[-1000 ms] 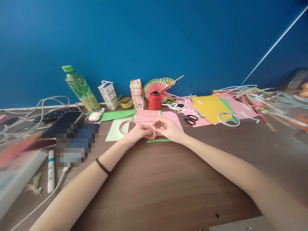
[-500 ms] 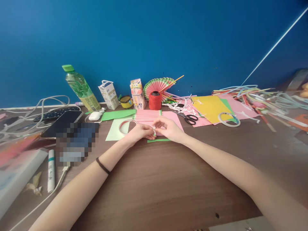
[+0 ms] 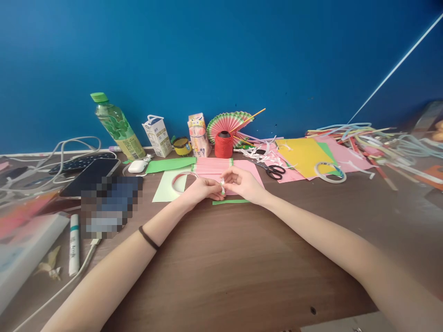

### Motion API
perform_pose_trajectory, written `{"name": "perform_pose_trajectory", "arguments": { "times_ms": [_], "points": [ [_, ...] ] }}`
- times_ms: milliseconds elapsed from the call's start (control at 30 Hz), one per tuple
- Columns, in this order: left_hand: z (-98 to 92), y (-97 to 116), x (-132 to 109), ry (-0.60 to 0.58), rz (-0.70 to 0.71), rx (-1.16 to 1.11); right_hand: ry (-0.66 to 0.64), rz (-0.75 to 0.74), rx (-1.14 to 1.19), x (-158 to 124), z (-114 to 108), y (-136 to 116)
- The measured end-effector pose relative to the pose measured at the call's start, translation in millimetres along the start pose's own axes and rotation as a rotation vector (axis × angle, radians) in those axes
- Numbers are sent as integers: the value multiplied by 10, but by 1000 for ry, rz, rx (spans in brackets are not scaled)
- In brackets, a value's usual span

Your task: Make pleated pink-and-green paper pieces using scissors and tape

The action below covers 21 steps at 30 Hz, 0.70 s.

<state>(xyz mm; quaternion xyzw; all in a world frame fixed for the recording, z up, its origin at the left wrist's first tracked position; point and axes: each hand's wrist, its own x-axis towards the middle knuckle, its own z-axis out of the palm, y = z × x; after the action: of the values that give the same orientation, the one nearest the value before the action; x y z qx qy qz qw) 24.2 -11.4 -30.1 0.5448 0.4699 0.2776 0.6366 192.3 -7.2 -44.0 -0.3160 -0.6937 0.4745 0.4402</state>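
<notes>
My left hand (image 3: 201, 190) and my right hand (image 3: 244, 184) meet over a pink paper sheet with a green edge (image 3: 252, 169) on the brown desk (image 3: 221, 258). Both pinch a small white strip of tape or paper (image 3: 222, 186) between their fingertips. The left hand's fingers are curled, and the right hand's fingers are bent round the strip. A tape roll with a red core (image 3: 179, 180) lies on a pale green sheet (image 3: 162, 190) just left of my left hand. A pleated pink paper stack (image 3: 212, 165) lies behind the hands.
Along the blue wall stand a green bottle (image 3: 116, 126), two small cartons (image 3: 157, 135), a red thread spool (image 3: 223, 144) and a paper fan (image 3: 226, 121). Black scissors (image 3: 272, 170), a tape ring (image 3: 328, 171) and coloured papers lie right. A tablet (image 3: 89, 177), cables and a marker (image 3: 74, 244) lie left.
Almost nothing has moved; my fingers have shifted slightly on the small white strip.
</notes>
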Motion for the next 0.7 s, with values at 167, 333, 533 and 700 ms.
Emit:
{"name": "perform_pose_trajectory", "arguments": {
  "times_ms": [167,333,533,700],
  "points": [
    [-6,-14,6,0,-5,-15,-5,8,34,-1,3,1],
    [3,-11,-2,12,0,-14,-9,17,54,-3,5,12],
    [1,-18,5,18,-7,-22,-5,3,22,-10,23,-12],
    [-10,-39,18,10,-8,-32,-33,-30,6,-15,33,7]
  ]
}}
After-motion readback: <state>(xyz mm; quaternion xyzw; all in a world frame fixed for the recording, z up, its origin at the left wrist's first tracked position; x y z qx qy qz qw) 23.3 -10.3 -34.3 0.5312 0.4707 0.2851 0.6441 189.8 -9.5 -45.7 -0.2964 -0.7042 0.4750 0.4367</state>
